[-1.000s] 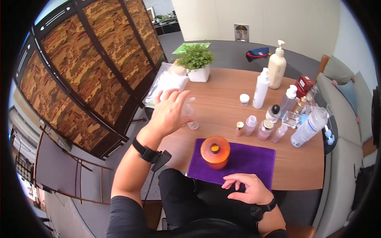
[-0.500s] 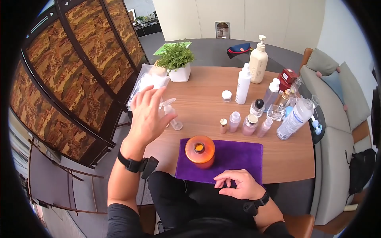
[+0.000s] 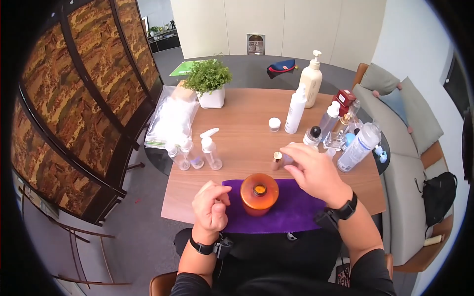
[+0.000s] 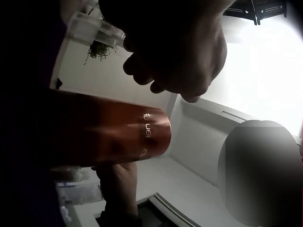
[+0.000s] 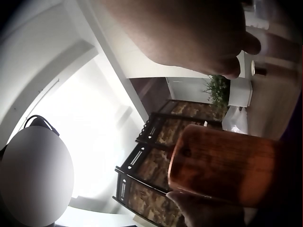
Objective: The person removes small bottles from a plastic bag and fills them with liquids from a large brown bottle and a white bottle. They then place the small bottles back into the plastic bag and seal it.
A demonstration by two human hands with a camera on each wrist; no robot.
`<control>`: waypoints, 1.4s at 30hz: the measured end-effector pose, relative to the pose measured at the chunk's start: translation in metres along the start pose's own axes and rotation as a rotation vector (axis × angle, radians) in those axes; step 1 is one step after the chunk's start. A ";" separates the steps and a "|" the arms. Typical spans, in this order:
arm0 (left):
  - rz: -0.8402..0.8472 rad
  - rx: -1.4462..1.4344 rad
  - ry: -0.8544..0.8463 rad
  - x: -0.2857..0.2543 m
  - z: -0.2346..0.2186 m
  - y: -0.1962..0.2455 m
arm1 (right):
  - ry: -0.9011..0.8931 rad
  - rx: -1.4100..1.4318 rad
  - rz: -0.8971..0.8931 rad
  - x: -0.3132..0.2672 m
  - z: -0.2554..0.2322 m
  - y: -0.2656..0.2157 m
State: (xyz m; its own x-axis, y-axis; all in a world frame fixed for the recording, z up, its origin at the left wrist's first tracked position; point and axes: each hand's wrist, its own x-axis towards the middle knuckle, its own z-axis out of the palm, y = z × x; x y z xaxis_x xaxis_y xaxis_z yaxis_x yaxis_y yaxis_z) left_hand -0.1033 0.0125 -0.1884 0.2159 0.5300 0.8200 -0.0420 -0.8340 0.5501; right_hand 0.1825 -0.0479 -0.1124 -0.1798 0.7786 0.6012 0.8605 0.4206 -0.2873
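An amber bottle (image 3: 259,203) without a cap stands on a purple cloth (image 3: 296,217). Left of it hovers my left hand (image 3: 211,206), fingers loosely curled and holding nothing. My right hand (image 3: 321,175) reaches over the cloth's far edge, thumb and fingers apart beside a small gold-capped bottle (image 3: 276,165); contact cannot be told. It partly hides small pink bottles. The left wrist view shows the amber bottle (image 4: 118,130) below my left hand (image 4: 180,56); in the right wrist view the bottle (image 5: 222,165) lies below my right hand (image 5: 203,40).
Several clear bottles, one a pump bottle (image 3: 212,155), stand at the table's left. Behind them are a plastic bag (image 3: 171,116) and a potted plant (image 3: 208,81). A white jar (image 3: 274,124), white spray bottle (image 3: 296,113), cream pump bottle (image 3: 310,84) and slanted clear bottle (image 3: 358,148) stand rightward.
My left hand has come back from the clear bottles to beside the amber bottle. My right hand has moved forward from the cloth's near edge to the small bottles. The head view has shifted.
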 end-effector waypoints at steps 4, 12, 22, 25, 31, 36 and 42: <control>-0.098 -0.018 0.039 -0.005 -0.012 -0.003 | -0.142 -0.091 0.050 0.006 0.024 0.002; -0.058 -0.019 -0.041 -0.008 -0.009 -0.011 | -0.224 -0.092 0.108 0.000 0.047 0.013; -0.029 0.059 0.065 -0.012 -0.010 0.000 | -0.008 0.350 0.386 -0.055 -0.019 -0.035; 0.050 0.160 -0.077 -0.024 -0.008 0.027 | -0.021 0.531 0.432 -0.085 -0.018 -0.048; 0.060 0.279 -0.396 -0.047 0.038 0.077 | -0.095 0.757 0.272 -0.104 0.000 -0.062; -0.090 0.220 -0.334 -0.065 0.062 0.086 | -0.085 0.991 0.391 -0.120 0.025 -0.062; -0.042 0.291 -0.408 -0.051 0.047 0.090 | -0.118 0.994 0.374 -0.130 0.032 -0.068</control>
State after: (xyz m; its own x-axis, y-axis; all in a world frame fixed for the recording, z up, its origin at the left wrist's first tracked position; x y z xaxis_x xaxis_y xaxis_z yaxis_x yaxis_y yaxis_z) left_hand -0.0720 -0.0970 -0.1885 0.5778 0.5092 0.6379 0.2364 -0.8524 0.4664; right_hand 0.1323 -0.1623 -0.1952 -0.0759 0.9547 0.2877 0.1051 0.2946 -0.9498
